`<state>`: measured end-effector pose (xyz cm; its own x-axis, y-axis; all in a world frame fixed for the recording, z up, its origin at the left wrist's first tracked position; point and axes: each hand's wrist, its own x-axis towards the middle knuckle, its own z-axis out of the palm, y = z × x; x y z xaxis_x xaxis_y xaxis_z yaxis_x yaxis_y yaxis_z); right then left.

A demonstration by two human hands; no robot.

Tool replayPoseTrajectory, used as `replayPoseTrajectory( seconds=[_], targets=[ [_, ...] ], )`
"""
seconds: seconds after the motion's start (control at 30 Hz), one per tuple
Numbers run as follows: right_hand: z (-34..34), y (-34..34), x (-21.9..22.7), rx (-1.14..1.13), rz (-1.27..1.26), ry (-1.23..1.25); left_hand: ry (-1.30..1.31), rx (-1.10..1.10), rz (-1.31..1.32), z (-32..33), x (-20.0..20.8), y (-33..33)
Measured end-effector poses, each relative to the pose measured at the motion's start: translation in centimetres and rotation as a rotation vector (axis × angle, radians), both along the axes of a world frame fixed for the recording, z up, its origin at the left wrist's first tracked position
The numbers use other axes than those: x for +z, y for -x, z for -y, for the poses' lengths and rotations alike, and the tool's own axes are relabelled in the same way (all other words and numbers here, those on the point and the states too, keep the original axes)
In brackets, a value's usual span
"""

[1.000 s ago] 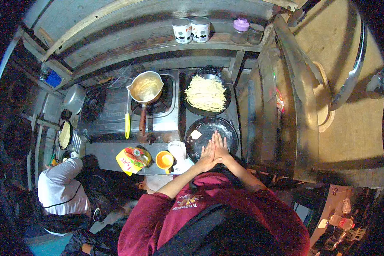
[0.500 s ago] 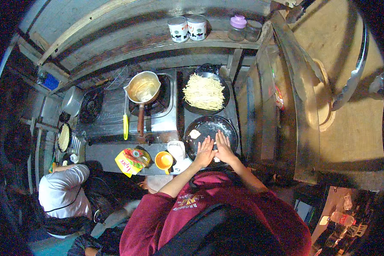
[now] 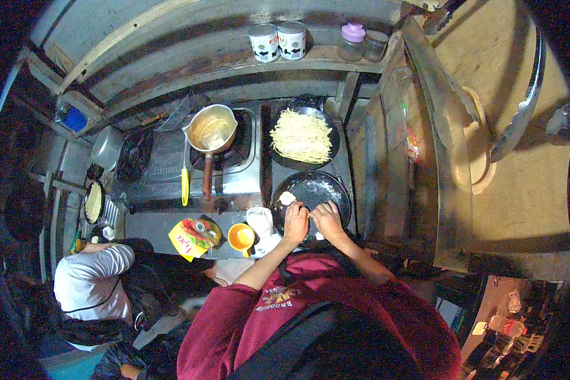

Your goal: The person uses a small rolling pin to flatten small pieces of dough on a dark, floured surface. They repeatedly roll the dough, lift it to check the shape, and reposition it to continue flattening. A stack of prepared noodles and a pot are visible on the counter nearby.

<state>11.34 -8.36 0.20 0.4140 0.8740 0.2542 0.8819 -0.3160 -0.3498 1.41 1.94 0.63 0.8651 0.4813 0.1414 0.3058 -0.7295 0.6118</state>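
Observation:
My left hand (image 3: 296,221) and my right hand (image 3: 327,218) are side by side over the near half of a round black tray (image 3: 277,218) dusted with white powder. The fingers of both hands are curled inward, the fingertips close to each other. Whatever they pinch is too small or hidden to make out. A small pale lump of dough (image 3: 287,198) lies on the tray's left side, just beyond my left hand. Another pale bit (image 3: 320,237) shows below my right hand. Behind the tray, a black pan holds a heap of thin pale noodle-like strips (image 3: 302,136).
A saucepan (image 3: 211,128) stands on the stove (image 3: 164,180) beside a yellow-handled utensil (image 3: 185,187). Left of my arms are an orange cup (image 3: 241,237), a white packet (image 3: 259,220) and a yellow packet (image 3: 193,239). A person in white (image 3: 95,282) sits at left. A wooden partition (image 3: 446,158) borders the right.
My hands have gone from flat with fingers stretched out to curled fingers, staying over the near part of the tray. The person at left has shifted slightly.

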Motion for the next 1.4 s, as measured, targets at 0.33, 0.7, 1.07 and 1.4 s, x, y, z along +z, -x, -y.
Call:
replayPoseTrajectory(
  seconds=[0.33,0.7,1.07,1.4],
  targets=[
    [1.1,2.4,0.7,0.103,-0.041,0.318,0.313,-0.3,-0.273,2.3,-1.0,0.8],
    [2.4,2.0,-0.2,0.091,-0.077,0.446,0.155,-0.286,-0.47,1.9,-0.2,1.7],
    [0.8,0.3,-0.2,-0.005,-0.029,0.466,-0.112,-0.167,-0.329,0.7,-1.5,0.5],
    [0.8,-0.1,0.9,-0.048,-0.047,0.435,-0.162,-0.1,-0.324,0.2,-1.8,0.5]
  ],
)
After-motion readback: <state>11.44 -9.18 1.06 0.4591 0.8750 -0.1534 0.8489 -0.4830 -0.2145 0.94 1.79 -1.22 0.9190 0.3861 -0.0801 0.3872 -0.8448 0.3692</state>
